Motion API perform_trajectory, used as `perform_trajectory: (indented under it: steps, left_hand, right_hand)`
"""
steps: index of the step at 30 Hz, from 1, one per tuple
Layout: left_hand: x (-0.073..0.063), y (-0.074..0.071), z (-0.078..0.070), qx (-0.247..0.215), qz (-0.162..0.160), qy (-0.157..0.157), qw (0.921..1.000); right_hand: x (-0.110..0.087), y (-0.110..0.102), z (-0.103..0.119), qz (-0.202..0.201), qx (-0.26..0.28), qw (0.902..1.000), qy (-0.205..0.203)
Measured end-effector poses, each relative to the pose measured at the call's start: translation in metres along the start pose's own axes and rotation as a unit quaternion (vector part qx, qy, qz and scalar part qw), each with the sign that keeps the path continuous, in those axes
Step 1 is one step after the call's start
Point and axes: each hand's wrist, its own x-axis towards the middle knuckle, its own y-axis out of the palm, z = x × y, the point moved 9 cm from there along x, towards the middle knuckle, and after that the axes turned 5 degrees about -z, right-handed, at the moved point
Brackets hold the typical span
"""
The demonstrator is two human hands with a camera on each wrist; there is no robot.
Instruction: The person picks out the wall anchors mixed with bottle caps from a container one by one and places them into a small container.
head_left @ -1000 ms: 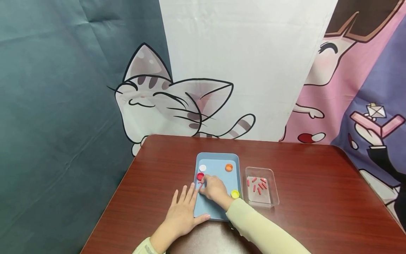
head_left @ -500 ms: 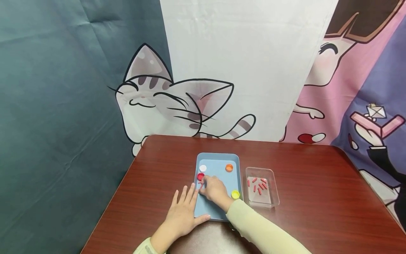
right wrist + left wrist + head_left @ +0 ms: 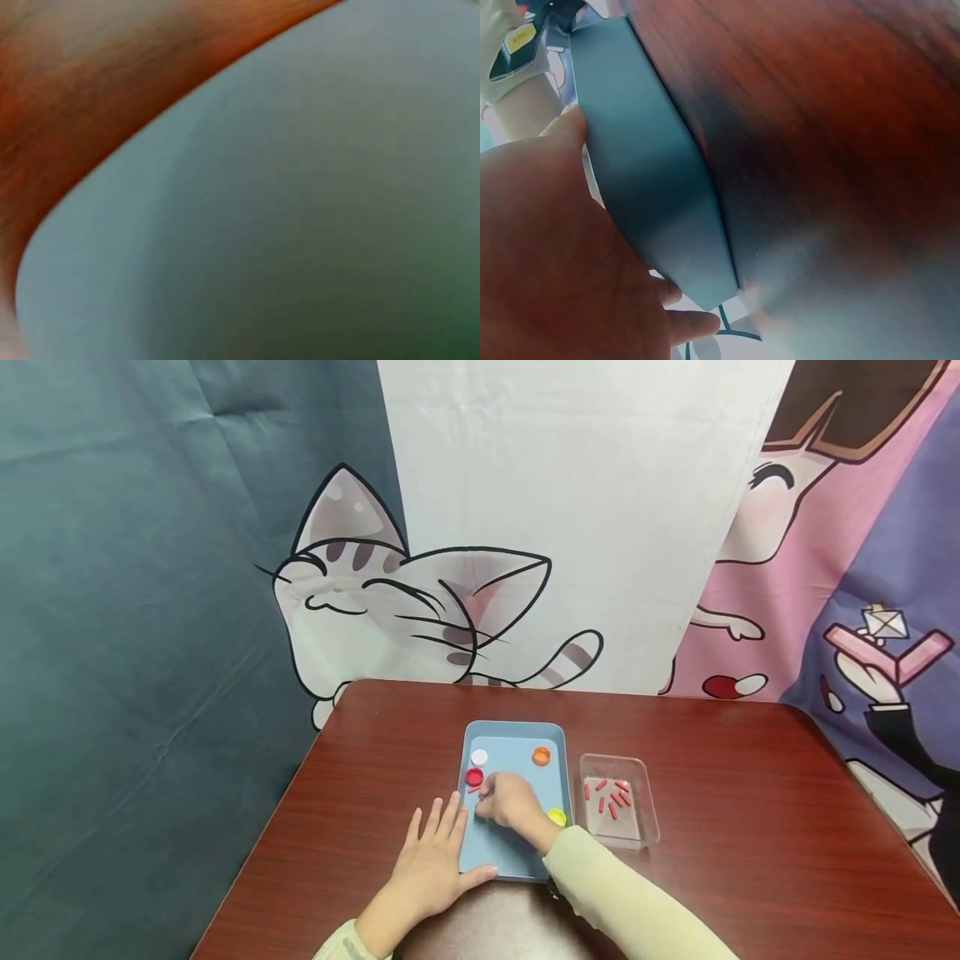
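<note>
My left hand [image 3: 429,870] lies with fingers spread at the near left corner of a blue tray [image 3: 498,864], the thumb along its front edge. The left wrist view shows this hand [image 3: 562,247] against the tray's side wall [image 3: 649,165]. Over the left part of the tray, my right hand [image 3: 513,803] has its fingertips pinched together, on a small red stick mostly hidden by them. Another red stick [image 3: 474,789] lies just below a red bottle cap [image 3: 474,776]. In the right wrist view, only blurred skin [image 3: 97,97] and a pale surface appear.
A white cap [image 3: 479,757], an orange cap [image 3: 542,756] and a yellow cap [image 3: 557,817] sit in the tray. To its right stands a clear plastic box [image 3: 645,814] with several red sticks [image 3: 613,811]. All rest on a brown wooden table [image 3: 750,827] before a printed curtain.
My right hand has drawn slightly right, away from the tray's left side. The lower red stick by its fingertips no longer shows there. The left hand keeps its place.
</note>
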Motion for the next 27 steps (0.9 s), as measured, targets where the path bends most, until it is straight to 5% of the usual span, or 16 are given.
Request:
perform_trajectory:
  steps: [27]
  left_hand:
    - [0.0,0.001,0.001,-0.019,0.017,-0.01,0.9996]
  right_hand:
    - [-0.017,-0.073,-0.029,-0.053,0.085,0.995,0.0]
